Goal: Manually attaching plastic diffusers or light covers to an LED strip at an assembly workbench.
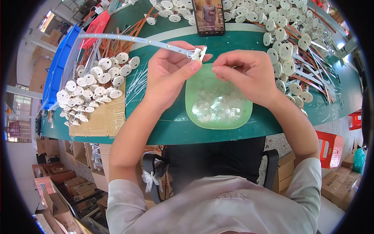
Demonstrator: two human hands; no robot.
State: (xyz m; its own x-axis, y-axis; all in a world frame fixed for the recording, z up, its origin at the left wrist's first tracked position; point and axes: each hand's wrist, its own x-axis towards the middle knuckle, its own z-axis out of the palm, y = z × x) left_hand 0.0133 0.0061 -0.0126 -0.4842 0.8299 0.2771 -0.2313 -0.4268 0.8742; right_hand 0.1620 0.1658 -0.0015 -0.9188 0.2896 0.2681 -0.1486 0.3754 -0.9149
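Observation:
My left hand (165, 78) is closed around the end of a narrow white LED strip (142, 40), which stretches out to the left. At that end, a white plastic piece (198, 53) with short thin wires sits between thumb and fingers. My right hand (251, 72) hovers to its right, apart from it, with thumb and fingertips pinched together; what they hold, if anything, is too small to make out. Below both hands is a light green plastic bowl (189, 109) with many small clear plastic pieces (218, 108) in it.
Strips with round white ends (99, 80) lie heaped on cardboard (103, 121) at left; another heap (286, 54) covers the right. A phone (209, 17) stands at the back. Blue (58, 70) and red (97, 28) bins flank the left edge. A black chair (214, 158) is close to the table.

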